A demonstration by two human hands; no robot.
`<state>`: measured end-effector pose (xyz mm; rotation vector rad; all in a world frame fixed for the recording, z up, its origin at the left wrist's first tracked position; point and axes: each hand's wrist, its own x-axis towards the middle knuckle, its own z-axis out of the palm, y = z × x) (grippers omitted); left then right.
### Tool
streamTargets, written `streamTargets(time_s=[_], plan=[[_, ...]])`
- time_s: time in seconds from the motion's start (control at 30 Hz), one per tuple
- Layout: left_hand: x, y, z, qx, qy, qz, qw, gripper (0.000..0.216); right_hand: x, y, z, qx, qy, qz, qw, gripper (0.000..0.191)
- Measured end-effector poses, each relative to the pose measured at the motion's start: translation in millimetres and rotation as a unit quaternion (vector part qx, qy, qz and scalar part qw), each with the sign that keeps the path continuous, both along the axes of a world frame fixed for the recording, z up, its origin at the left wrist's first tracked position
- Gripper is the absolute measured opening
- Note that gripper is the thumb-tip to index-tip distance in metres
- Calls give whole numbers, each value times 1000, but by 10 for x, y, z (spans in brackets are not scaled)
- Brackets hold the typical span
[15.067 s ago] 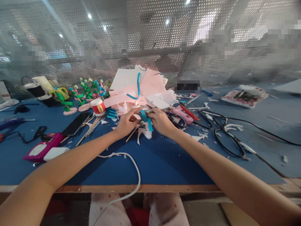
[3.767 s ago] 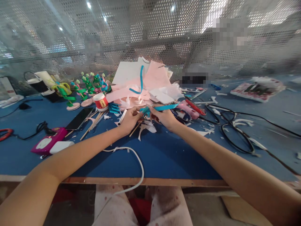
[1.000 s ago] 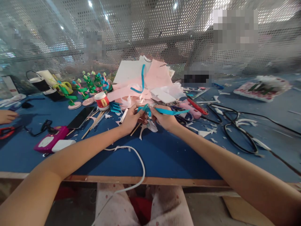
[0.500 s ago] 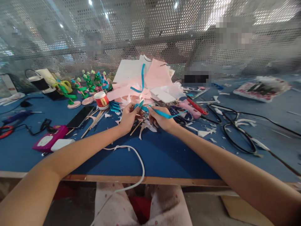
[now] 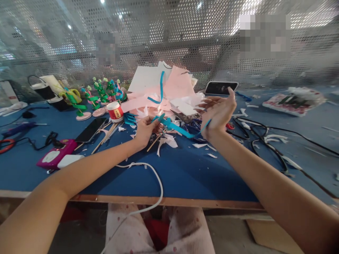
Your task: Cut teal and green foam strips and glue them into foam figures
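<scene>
My left hand [image 5: 145, 129] was closed on one end of the blue strip [image 5: 182, 131], pinched between thumb and fingertips at centre frame, just in front of the pink paper pile [image 5: 172, 90]. The strip sagged rightward above the blue table [image 5: 185, 169] to my right hand [image 5: 218, 113], which stood open with its fingers spread. The strip's far end met the heel of that hand; I could not tell whether it was caught there. The red-and-white jar [image 5: 115, 112], left of centre, carried a label too small to read.
</scene>
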<state>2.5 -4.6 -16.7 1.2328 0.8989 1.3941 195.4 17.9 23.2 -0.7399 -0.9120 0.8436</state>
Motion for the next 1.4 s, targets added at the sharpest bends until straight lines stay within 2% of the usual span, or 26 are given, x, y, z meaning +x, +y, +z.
streamTargets(time_s=[0.1, 0.17, 0.2, 0.3, 0.4, 0.6, 0.73, 0.93, 1.03, 1.13, 1.4], plan=[[-5, -1, 4, -15, 11, -53, 998, 30, -24, -11, -6, -25, -106, 114, 988, 47], [-6, -7, 9, -18, 20, -78, 997, 33, -123, -61, -72, -51, -198, 146, 968, 42], [-5, -12, 11, -15, 23, -81, 996, 35, -180, -95, -111, -74, -268, 151, 949, 42], [2, -27, 8, 0, 35, -58, 998, 38, -312, -196, -203, -97, -404, 226, 881, 44], [10, -37, -3, 19, 54, -27, 998, 37, -343, -251, -229, -114, -422, 294, 850, 46], [4, -21, -33, 95, 70, -3, 993, 34, -310, -269, -184, -139, -401, 320, 847, 49], [-6, 8, -46, 99, 64, 3, 993, 32, -329, -294, -169, -149, -404, 343, 835, 47], [-9, 24, -35, 99, 49, 42, 993, 29, -350, -300, -174, -160, -399, 351, 832, 43], [-5, 2, -21, 82, 55, 25, 995, 33, -349, -299, -176, -153, -388, 346, 840, 41], [1, -25, -12, 71, 71, -2, 995, 38, -340, -288, -177, -138, -395, 308, 854, 40], [19, -69, 9, 34, 63, -42, 997, 37, -336, -290, -157, -127, -406, 328, 843, 39]])
